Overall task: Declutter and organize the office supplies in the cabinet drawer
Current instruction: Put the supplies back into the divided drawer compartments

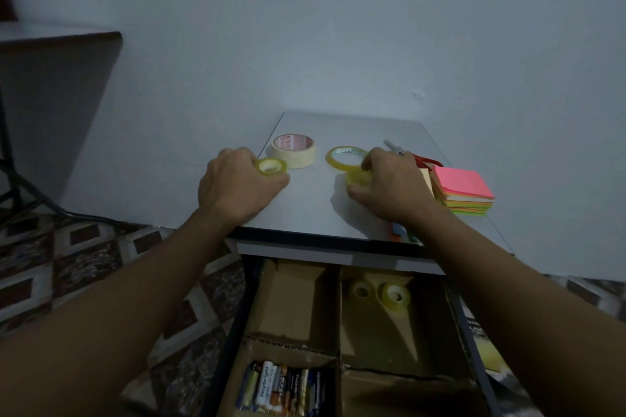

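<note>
Hands on cabinet top (315,200), left (237,183) and right (389,186) each gripping a small tape roll (272,166).

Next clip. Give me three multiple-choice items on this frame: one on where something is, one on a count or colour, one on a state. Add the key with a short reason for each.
1. Where do the batteries lie?
A. On the cabinet top
B. In the near left compartment of the open drawer
C. On the floor

2. How many small clear tape rolls sit in the far right drawer compartment?
A. None
B. Two
C. Five

3. What is the left hand doing?
A. Gripping a small clear tape roll on the cabinet top
B. Resting empty in the drawer
C. Holding the pink sticky notes

Key: B, the batteries are packed in the cardboard section nearest the camera on the left; B, a pair of rolls lies side by side there; A, its fingers close on a small roll on the cabinet top.
</note>
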`<state>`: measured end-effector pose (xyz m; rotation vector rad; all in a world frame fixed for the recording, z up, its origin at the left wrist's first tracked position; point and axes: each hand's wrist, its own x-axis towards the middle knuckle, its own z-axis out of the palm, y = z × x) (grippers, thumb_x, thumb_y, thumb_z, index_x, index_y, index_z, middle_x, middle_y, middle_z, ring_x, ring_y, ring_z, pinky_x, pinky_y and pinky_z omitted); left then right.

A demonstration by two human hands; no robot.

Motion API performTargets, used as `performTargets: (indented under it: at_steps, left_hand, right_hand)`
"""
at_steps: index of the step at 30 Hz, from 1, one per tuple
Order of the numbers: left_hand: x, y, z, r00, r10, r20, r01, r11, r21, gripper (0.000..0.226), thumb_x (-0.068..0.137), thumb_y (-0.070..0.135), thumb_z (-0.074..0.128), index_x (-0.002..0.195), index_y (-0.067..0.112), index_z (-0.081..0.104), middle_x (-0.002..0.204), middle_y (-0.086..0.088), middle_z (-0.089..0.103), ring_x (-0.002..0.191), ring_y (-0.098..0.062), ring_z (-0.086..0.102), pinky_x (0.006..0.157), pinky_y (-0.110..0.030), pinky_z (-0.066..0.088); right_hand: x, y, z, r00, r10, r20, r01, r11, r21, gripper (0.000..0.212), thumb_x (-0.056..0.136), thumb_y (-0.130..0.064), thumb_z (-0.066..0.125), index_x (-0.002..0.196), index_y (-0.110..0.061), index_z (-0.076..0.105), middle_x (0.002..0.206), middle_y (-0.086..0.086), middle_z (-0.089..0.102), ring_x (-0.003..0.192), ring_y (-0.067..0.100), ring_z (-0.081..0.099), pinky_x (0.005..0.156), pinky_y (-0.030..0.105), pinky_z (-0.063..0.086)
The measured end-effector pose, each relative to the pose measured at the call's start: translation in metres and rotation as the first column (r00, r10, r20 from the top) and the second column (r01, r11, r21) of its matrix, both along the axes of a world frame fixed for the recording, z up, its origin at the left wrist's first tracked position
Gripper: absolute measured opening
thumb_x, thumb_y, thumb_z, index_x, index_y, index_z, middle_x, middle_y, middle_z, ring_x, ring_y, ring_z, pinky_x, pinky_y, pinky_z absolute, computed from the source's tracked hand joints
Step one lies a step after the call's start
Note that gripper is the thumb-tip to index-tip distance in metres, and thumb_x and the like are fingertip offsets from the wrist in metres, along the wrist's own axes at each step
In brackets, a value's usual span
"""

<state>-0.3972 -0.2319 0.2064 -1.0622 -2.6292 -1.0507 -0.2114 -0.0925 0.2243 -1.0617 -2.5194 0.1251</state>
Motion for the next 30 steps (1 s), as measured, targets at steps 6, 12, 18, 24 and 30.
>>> performTargets:
  at_steps: [6, 12, 18, 24, 30]
  left_hand:
    - [-0.015, 0.011, 0.01, 0.997, 0.01, 0.074, -0.007, 0.999, -0.033, 0.048, 0.073, 0.053, 0.077, 0.1, 0.015, 0.063, 0.098, -0.003, 0.062, 0.088, -0.023, 0.056, 0.068, -0.031, 0.04]
    - [-0.016, 0.01, 0.0, 0.992, -0.015, 0.128, 0.021, 0.998, -0.052, 0.045, 0.072, 0.049, 0.077, 0.099, 0.015, 0.066, 0.093, -0.003, 0.065, 0.084, -0.023, 0.06, 0.067, -0.03, 0.044]
    - [-0.019, 0.012, -0.004, 0.986, -0.045, 0.158, 0.047, 0.999, -0.005, 0.061, 0.074, 0.05, 0.078, 0.12, 0.012, 0.063, 0.114, -0.008, 0.066, 0.098, -0.025, 0.06, 0.08, -0.031, 0.047]
    - [-0.017, 0.013, -0.007, 0.981, -0.135, 0.139, 0.134, 0.991, 0.019, 0.047, 0.075, 0.044, 0.08, 0.111, 0.02, 0.063, 0.106, -0.002, 0.066, 0.091, -0.02, 0.06, 0.078, -0.032, 0.05]
    - [-0.008, 0.01, -0.01, 0.966, -0.216, 0.139, 0.215, 0.976, 0.025, 0.046, 0.072, 0.048, 0.082, 0.107, 0.023, 0.065, 0.099, 0.005, 0.065, 0.087, -0.014, 0.06, 0.072, -0.028, 0.045]
  right_hand:
    - [-0.015, 0.023, 0.013, 1.0, -0.008, -0.004, 0.008, 0.999, -0.045, 0.042, 0.086, -0.038, 0.066, 0.116, -0.011, 0.057, 0.114, 0.014, 0.062, 0.111, 0.032, 0.044, 0.083, 0.039, 0.042]
    - [-0.021, 0.027, 0.01, 1.0, 0.015, 0.024, -0.013, 0.998, -0.068, 0.039, 0.089, -0.04, 0.063, 0.113, -0.009, 0.064, 0.111, 0.013, 0.063, 0.11, 0.031, 0.049, 0.103, 0.041, 0.037]
    - [-0.019, 0.028, 0.004, 0.999, 0.039, 0.02, -0.038, 0.998, -0.051, 0.035, 0.088, -0.044, 0.063, 0.11, -0.017, 0.064, 0.109, 0.011, 0.065, 0.119, 0.034, 0.047, 0.105, 0.044, 0.037]
    - [-0.02, 0.025, 0.006, 0.999, 0.029, 0.041, -0.026, 0.997, -0.07, 0.033, 0.085, -0.043, 0.066, 0.108, -0.019, 0.063, 0.102, 0.006, 0.066, 0.104, 0.028, 0.053, 0.09, 0.043, 0.05]
    - [-0.021, 0.016, 0.006, 0.996, 0.058, 0.065, -0.049, 0.99, -0.132, 0.051, 0.08, -0.049, 0.066, 0.117, -0.016, 0.057, 0.109, 0.008, 0.062, 0.103, 0.027, 0.054, 0.088, 0.044, 0.052]
